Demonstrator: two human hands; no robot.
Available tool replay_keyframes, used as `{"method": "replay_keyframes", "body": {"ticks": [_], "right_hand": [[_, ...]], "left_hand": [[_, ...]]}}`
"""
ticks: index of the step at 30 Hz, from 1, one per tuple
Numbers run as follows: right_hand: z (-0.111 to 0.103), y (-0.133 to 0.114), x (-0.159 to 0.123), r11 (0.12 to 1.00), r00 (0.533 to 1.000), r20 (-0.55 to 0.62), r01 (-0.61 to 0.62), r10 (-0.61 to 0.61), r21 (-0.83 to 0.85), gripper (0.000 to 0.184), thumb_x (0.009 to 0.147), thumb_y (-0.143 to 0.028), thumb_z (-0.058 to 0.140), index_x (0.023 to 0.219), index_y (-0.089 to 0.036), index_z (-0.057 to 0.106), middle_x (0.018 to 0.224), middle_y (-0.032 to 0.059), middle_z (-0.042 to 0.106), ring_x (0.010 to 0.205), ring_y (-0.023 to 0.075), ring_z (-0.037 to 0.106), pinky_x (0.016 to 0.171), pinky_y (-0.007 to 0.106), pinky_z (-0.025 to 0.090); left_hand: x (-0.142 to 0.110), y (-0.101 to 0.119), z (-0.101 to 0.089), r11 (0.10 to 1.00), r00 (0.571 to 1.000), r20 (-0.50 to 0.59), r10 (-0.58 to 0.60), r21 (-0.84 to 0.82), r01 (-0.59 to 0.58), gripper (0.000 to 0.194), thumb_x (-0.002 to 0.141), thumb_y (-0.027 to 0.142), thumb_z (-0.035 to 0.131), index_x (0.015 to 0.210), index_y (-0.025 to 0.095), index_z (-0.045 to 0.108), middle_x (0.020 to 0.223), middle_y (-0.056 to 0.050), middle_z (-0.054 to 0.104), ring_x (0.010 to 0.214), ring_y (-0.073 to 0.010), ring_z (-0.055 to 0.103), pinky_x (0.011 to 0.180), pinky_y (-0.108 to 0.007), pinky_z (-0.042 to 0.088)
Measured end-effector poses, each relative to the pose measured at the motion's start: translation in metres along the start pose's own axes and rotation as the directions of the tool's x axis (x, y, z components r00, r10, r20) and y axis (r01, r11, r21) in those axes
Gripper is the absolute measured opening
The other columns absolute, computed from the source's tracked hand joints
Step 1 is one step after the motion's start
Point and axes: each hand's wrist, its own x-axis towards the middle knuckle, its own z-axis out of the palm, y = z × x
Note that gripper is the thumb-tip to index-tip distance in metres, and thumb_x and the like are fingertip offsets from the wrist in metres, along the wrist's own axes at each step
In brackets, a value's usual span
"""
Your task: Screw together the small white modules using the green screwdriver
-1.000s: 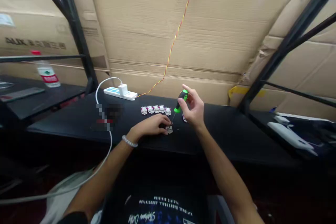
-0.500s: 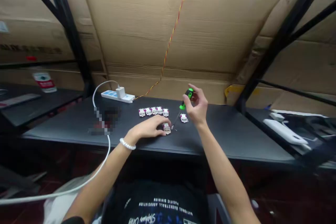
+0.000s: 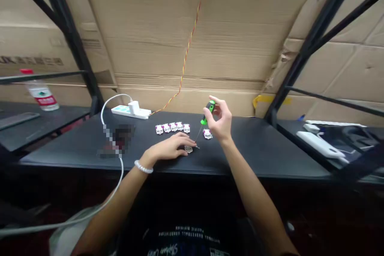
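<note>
My right hand is closed around the handle of a green and black screwdriver. Its thin shaft slants down to the left, and the tip meets the index fingertip of my left hand. On the black table, my left thumb and fingers are closed about a small white plastic part, partly covered by the fingers. Beside that part, a tiny light piece lies by the fingertips, too small to name. Similar white and purple parts stand in a row behind my left hand, and a single one sits to the right.
A white power strip with a plugged-in charger stands at the back left; its white cable hangs over the front edge. Cardboard walls the back. Black metal posts flank the table. A water bottle stands far left.
The screwdriver tip was apart from the left hand half a second ago and is now at its index fingertip. The left fingers now cover more of the white part. The view has shifted slightly.
</note>
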Motion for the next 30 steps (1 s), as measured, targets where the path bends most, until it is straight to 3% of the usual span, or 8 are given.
{"method": "replay_keyframes", "body": {"ticks": [8, 20, 30], "right_hand": [[-0.007, 0.005, 0.005, 1.0, 0.996, -0.084, -0.024, 0.023, -0.006, 0.04, 0.095, -0.041, 0.073, 0.133, -0.027, 0.069, 0.103, 0.0047, 0.068, 0.078, 0.0178, 0.065, 0.067, 0.032, 0.058], [-0.01, 0.01, 0.011, 0.997, 0.985, -0.157, -0.066, 0.071, 0.04, 0.043, 0.094, -0.046, 0.074, 0.131, -0.024, 0.069, 0.107, 0.0068, 0.069, 0.082, 0.0175, 0.066, 0.067, 0.03, 0.059], [-0.011, 0.009, 0.015, 0.995, 0.978, -0.193, -0.07, 0.081, 0.067, 0.041, 0.093, -0.045, 0.073, 0.128, -0.025, 0.069, 0.107, 0.0069, 0.069, 0.079, 0.0171, 0.064, 0.066, 0.03, 0.057]], "left_hand": [[-0.002, 0.003, 0.0, 0.999, 0.999, -0.039, -0.002, -0.034, 0.001, 0.048, 0.098, 0.016, 0.074, 0.144, 0.027, 0.069, 0.149, -0.009, 0.068, 0.142, -0.0249, 0.059, 0.126, -0.044, 0.041], [0.011, 0.028, 0.009, 0.994, 1.0, 0.004, 0.009, 0.105, -0.009, 0.034, 0.106, 0.02, 0.06, 0.138, 0.024, 0.072, 0.144, -0.009, 0.07, 0.138, -0.0247, 0.061, 0.123, -0.041, 0.045], [0.031, 0.016, -0.003, 0.987, 0.994, 0.099, 0.034, 0.153, -0.049, 0.024, 0.102, 0.019, 0.065, 0.123, 0.021, 0.077, 0.131, -0.011, 0.075, 0.125, -0.0256, 0.068, 0.114, -0.04, 0.049]]}}
